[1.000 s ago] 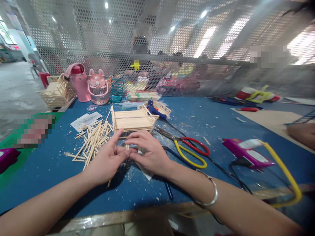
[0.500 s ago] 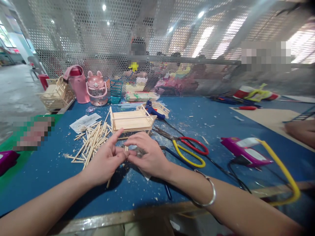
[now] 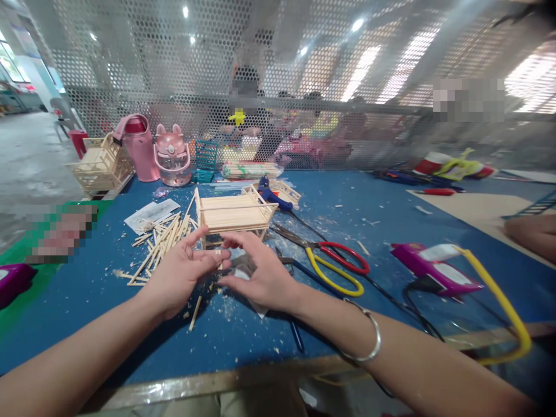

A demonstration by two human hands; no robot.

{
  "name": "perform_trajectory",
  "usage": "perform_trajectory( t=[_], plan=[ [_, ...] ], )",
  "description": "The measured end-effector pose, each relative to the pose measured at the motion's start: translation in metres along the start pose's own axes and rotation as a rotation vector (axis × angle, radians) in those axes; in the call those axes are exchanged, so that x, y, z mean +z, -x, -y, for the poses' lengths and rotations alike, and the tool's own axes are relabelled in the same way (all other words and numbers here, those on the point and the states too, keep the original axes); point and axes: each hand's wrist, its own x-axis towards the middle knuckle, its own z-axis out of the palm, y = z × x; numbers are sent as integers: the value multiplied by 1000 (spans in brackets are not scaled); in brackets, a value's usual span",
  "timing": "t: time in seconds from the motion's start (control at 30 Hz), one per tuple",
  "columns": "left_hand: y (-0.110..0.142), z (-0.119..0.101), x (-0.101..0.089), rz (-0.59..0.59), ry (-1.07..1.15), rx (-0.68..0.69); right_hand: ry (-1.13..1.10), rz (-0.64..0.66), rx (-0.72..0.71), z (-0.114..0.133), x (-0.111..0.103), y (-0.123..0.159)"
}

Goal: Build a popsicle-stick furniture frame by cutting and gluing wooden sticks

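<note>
We hold a short wooden piece in our left hand, the grip closed on it between thumb and fingertips. Our right hand has come away: half a second ago its fingertips met the piece, and now its grip stands wide, thumb and fingers apart, just at three o'clock of the piece. Our left has drawn back a little towards ten o'clock — so a loose stick at seven o'clock, partly covered before, now shows plainly on our blue worktop.

Near twelve o'clock, just beyond our fingers, the stick-built frame stands where it stood, with the blue glue gun between one and two. The pile of sticks lies at ten o'clock, near our left hand. At three o'clock, past our right hand, lie the scissors and, farther out, the purple device — neither has shifted.
</note>
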Motion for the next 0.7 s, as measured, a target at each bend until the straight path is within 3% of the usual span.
perform_trajectory(
  t=[0.33, 0.7],
  plan=[
    [2, 2, -1, 72, -130, 118, -40, -7, -23, 2, -4, 1],
    [10, 7, 0, 84, -348, 414, -98, -36, 92, 2, -2, 1]
  ],
)
